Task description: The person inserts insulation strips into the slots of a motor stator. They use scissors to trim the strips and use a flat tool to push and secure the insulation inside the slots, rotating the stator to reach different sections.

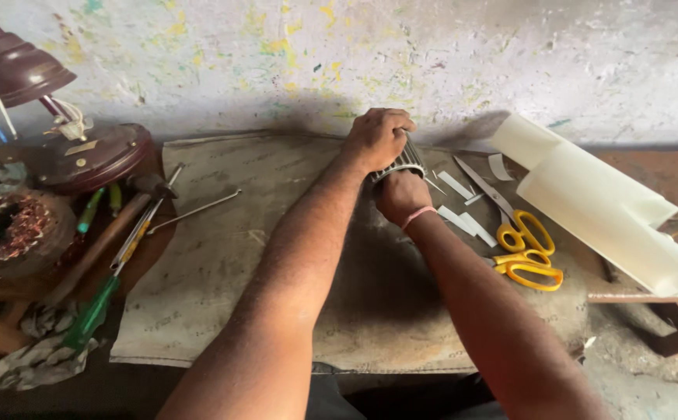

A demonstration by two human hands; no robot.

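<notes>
Two hands on one slotted metal core.
From the head camera I see my left hand (378, 137) clamped over the slotted metal core (403, 162), my right hand (401, 196) gripping beneath, on the cloth mat (222, 272) beside yellow scissors (527, 250).

A chipped whitewashed wall (432, 54) flecked with yellow and green paint rises behind a worn wooden bench (650, 167) draped with a brown cloth (222, 257), in soft daylight, shadow pooling at the wall's foot.
</notes>
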